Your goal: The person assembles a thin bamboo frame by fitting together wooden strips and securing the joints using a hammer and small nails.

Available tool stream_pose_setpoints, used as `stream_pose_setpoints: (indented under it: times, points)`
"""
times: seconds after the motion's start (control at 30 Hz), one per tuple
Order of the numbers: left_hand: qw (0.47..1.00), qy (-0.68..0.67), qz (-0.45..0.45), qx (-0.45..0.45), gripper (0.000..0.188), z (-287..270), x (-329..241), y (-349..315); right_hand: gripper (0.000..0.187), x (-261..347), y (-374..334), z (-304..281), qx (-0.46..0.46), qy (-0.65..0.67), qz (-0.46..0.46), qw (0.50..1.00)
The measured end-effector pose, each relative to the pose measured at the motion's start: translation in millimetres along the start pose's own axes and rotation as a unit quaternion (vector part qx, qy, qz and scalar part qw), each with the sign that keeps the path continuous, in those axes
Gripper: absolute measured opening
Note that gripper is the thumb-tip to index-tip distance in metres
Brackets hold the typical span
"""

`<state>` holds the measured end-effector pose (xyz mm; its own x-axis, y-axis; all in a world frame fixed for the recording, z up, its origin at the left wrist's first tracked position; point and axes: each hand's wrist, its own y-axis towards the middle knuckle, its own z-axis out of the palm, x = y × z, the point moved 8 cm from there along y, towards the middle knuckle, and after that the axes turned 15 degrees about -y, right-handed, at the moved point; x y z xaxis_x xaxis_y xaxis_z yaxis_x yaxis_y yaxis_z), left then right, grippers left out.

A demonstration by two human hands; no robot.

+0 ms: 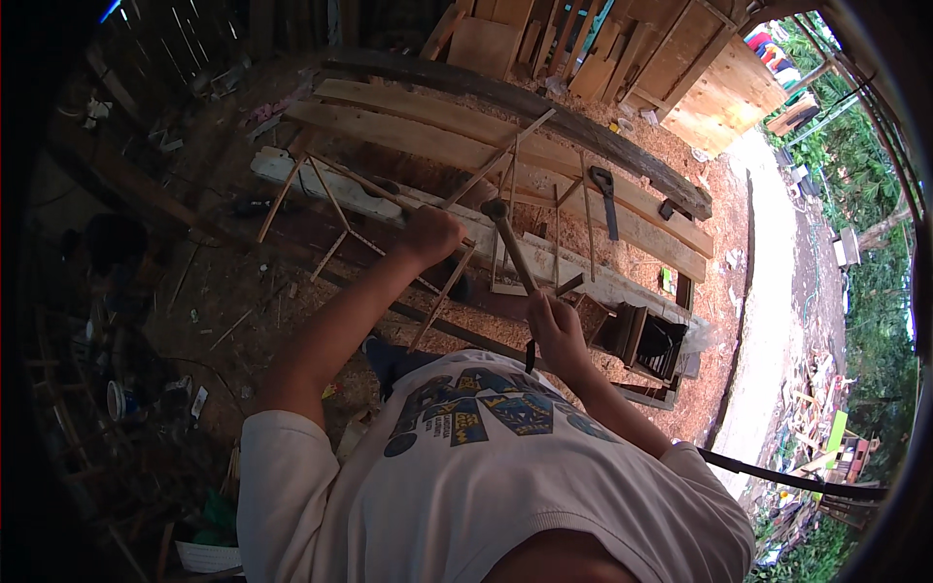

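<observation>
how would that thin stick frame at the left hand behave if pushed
The stick frame is probably light for its size, being mostly open gaps. Its slender sticks might flex or even snap under a hard push.

Lettering shows on the white T-shirt (437, 515) in the lower centre of the frame. Its printed design (501, 408) carries short stacked lines: small dark letters at the left, yellow letters on a dark blue block beside them, and bluish lettering on another dark block further right. Much of it is too small to read.
</observation>
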<state>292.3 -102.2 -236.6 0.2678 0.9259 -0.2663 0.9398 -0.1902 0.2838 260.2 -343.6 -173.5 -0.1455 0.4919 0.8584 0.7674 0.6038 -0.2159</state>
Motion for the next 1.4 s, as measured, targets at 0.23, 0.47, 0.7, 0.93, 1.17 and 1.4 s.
stream_pose_setpoints:
  times: [0.23, 0.47, 0.7, 0.93, 1.17, 1.4]
  points:
    - [0.998, -0.013, 0.029, -0.045, 0.015, -6.8, -4.6, 1.0, 0.054, -64.3, 10.1, 15.9, 0.02, -0.064, 0.072, 0.995]
    - [0.999, 0.002, 0.021, -0.024, 0.016, -2.6, -2.0, -1.1, 0.059, -9.3, 1.6, 3.6, -0.001, -0.016, 0.007, 1.0]
    - [0.999, 0.02, 0.022, -0.032, 0.015, -0.9, -0.5, -0.8, 0.053, -56.5, 11.5, 15.9, 0.034, -0.051, 0.065, 0.996]
    - [0.999, 0.031, 0.011, 0.004, 0.016, 0.3, -3.1, -0.7, 0.052, 10.0, -4.6, -3.2, -0.035, -0.05, -0.047, 0.997]
    - [0.999, 0.014, 0.024, -0.022, 0.015, 2.3, -1.4, -3.6, 0.053, -7.2, 1.4, 5.6, 0.02, -0.019, 0.046, 0.999]
    - [0.999, 0.034, 0.027, -0.024, 0.013, -2.5, -3.8, -0.9, 0.052, -6.0, -1.5, -1.2, -0.066, 0.007, -0.064, 0.996]
